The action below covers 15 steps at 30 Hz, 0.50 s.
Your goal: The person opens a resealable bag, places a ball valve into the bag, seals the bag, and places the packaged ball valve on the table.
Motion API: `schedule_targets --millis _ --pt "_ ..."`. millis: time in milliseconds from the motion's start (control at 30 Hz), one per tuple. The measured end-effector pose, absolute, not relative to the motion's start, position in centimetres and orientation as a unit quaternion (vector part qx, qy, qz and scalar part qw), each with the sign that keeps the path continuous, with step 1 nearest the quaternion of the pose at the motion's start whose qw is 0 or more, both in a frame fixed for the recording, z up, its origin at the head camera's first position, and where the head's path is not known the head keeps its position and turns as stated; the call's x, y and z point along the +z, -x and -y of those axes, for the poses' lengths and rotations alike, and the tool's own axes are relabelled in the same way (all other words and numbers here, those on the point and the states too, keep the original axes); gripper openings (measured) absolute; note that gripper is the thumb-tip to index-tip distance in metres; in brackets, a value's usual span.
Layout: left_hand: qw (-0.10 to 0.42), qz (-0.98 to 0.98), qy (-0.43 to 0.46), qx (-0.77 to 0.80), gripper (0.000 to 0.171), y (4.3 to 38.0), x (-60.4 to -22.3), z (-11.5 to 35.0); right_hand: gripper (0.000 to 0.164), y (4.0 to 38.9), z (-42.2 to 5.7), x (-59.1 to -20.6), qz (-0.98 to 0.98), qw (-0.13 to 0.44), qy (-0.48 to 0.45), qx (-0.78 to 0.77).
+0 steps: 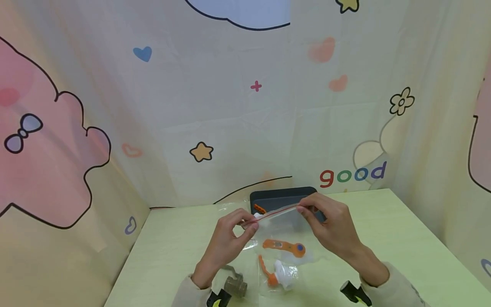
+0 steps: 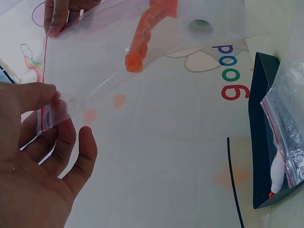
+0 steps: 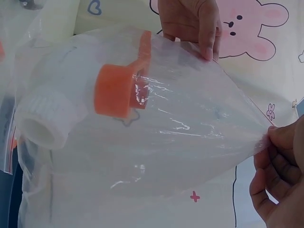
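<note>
A clear zip bag (image 1: pixel 277 213) with a red strip along its top edge is stretched between my two hands. My left hand (image 1: pixel 229 234) pinches one end of the strip, and my right hand (image 1: pixel 337 226) pinches the other end, a little higher. Inside the bag hangs a white plastic valve (image 3: pixel 50 107) with an orange handle (image 3: pixel 114 90). Whether the strip is sealed, I cannot tell. Below on the table, a second white valve (image 1: pixel 285 273) with an orange handle lies in clear plastic. A grey-brown valve (image 1: pixel 237 285) lies beside it, near my left wrist.
At the table's back edge stands a dark tray (image 1: pixel 284 192) holding a bagged white and orange piece (image 2: pixel 278 173). A printed curtain (image 1: pixel 230 106) hangs behind the pale table (image 1: pixel 168 238).
</note>
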<state>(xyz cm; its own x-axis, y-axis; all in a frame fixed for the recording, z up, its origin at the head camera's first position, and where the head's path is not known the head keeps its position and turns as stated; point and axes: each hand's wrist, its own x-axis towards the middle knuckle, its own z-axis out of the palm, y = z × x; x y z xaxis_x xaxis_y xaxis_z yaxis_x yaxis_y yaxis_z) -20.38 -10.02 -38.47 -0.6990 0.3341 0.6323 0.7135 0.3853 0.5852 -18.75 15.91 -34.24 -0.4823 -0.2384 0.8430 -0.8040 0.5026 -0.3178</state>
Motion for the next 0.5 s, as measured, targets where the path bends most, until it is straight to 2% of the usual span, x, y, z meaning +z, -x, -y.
schedule_targets --millis 167,333,500 --pt "0.225 0.802 0.330 -0.443 0.004 20.35 -38.48 10.00 0.008 18.87 -16.04 -34.46 0.777 0.383 -0.335 0.369" --pt "0.198 0.805 0.320 -0.460 0.007 20.40 -38.72 10.33 0.002 18.79 -16.22 -34.40 0.780 0.385 -0.330 0.366" --pt "0.180 0.813 0.305 -0.463 0.004 20.34 -38.81 10.75 0.021 18.74 -16.38 -34.32 0.777 0.400 -0.327 0.358"
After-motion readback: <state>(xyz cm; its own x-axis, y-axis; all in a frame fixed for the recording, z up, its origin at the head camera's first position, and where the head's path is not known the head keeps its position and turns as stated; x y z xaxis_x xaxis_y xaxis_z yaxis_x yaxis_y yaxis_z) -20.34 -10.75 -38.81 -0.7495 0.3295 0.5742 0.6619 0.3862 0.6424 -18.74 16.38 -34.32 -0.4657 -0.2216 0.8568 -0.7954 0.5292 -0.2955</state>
